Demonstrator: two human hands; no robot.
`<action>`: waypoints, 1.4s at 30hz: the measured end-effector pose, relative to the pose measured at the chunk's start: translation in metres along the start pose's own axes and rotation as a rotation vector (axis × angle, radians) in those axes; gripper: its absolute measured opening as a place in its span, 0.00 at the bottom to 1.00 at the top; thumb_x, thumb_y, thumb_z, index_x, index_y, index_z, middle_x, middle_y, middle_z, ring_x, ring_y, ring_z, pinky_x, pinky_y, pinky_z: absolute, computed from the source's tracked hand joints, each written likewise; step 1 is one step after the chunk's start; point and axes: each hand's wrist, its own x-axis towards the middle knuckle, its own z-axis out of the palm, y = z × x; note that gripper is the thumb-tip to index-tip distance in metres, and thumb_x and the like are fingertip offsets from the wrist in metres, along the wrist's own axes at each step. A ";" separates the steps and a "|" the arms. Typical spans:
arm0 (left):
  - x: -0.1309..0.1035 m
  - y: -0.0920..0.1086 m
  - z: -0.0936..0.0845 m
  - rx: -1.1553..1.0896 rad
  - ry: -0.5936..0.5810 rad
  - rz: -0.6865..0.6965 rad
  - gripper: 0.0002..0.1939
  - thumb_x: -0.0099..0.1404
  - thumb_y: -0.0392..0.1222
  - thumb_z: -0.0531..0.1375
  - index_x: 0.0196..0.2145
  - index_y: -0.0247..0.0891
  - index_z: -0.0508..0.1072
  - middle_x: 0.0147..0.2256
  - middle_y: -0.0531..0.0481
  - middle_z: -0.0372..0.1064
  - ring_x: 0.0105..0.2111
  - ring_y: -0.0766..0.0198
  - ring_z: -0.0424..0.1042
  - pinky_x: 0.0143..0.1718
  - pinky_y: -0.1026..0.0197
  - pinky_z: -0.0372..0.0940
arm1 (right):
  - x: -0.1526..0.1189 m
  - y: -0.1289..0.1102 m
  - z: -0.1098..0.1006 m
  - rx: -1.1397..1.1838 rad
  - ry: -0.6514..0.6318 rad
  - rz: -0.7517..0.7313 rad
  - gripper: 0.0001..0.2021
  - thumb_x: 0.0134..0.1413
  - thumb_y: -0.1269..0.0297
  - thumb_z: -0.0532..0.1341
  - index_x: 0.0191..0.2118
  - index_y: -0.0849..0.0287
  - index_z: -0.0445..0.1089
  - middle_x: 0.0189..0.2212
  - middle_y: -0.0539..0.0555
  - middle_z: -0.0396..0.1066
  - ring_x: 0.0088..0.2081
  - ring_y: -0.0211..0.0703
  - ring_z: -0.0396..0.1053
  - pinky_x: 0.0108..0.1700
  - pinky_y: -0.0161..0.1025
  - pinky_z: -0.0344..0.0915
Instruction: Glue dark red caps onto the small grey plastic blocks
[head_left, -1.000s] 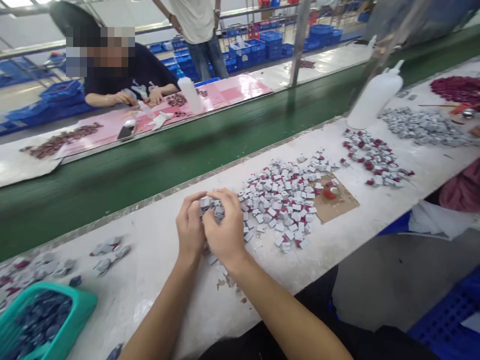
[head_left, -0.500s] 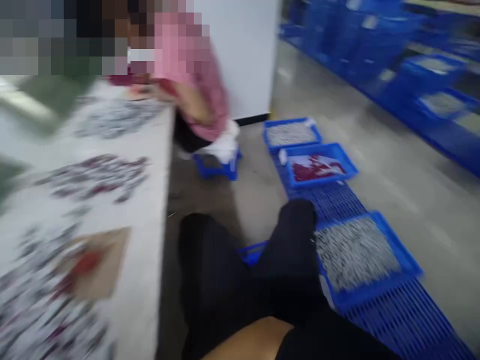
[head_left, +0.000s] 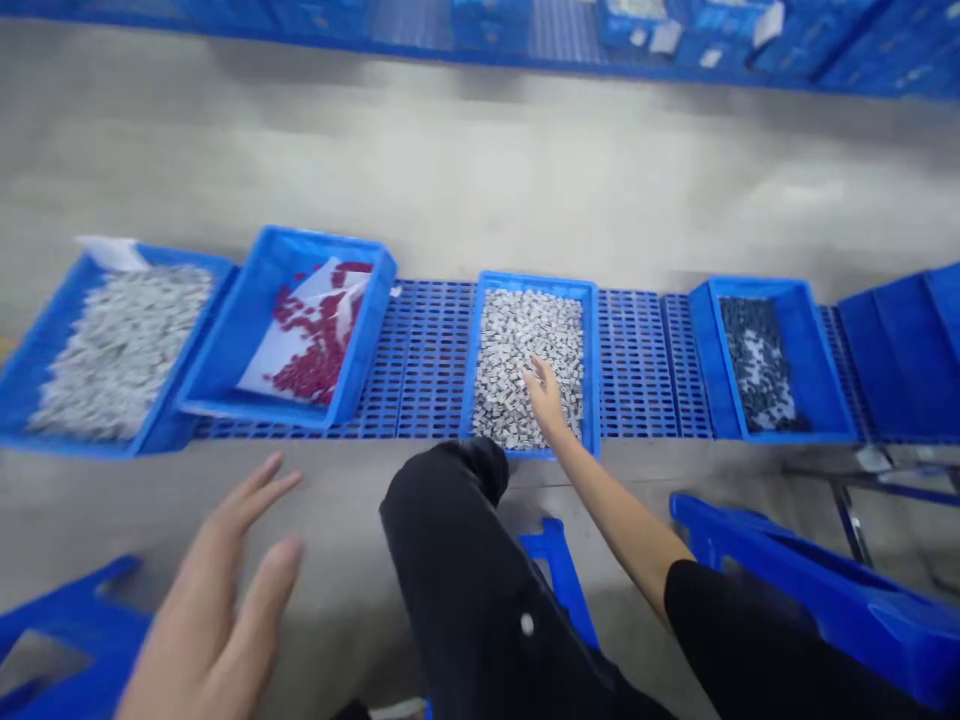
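My right hand [head_left: 547, 398] reaches over a blue tray [head_left: 591, 360] full of small grey-white pieces [head_left: 517, 350]. Its fingers are stretched out and a little apart. I cannot tell whether the fingertips touch the pieces, and nothing shows in the grasp. Low on the left, my left hand [head_left: 217, 590] hangs above the floor, slightly blurred. The thumb and fingers are spread, with nothing held.
To the left are a blue bin [head_left: 262, 250] with red pieces on white sheets and a tray [head_left: 37, 320] of pale pieces. Rightward is a bin [head_left: 825, 400] of dark pieces. All rest on a slatted blue platform [head_left: 637, 360]. Blue stools [head_left: 810, 590] flank my legs.
My view has swung right, from the worktable and a seated person to the row of trays. My right hand is now over the grey-white pieces, and my left hand has come into view.
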 end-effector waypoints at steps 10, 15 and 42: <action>0.190 -0.139 0.387 -0.038 -0.490 0.155 0.33 0.77 0.67 0.58 0.65 0.40 0.78 0.73 0.27 0.72 0.75 0.35 0.71 0.76 0.31 0.66 | 0.051 0.232 -0.042 -0.529 0.324 0.251 0.24 0.76 0.53 0.71 0.69 0.55 0.76 0.75 0.64 0.71 0.74 0.67 0.69 0.74 0.71 0.68; 0.180 -0.156 0.474 0.020 -0.486 0.150 0.44 0.70 0.65 0.68 0.73 0.34 0.72 0.81 0.21 0.54 0.83 0.23 0.50 0.81 0.22 0.51 | 0.076 0.267 -0.009 -0.705 0.376 0.223 0.29 0.75 0.48 0.64 0.76 0.50 0.72 0.83 0.65 0.56 0.85 0.74 0.44 0.81 0.78 0.50; 0.177 -0.135 0.512 -0.126 -0.346 0.090 0.23 0.81 0.56 0.56 0.60 0.36 0.74 0.57 0.30 0.70 0.59 0.39 0.77 0.62 0.39 0.75 | 0.115 0.257 -0.009 -0.657 0.471 0.251 0.14 0.75 0.48 0.62 0.45 0.51 0.80 0.42 0.57 0.79 0.51 0.59 0.75 0.65 0.61 0.71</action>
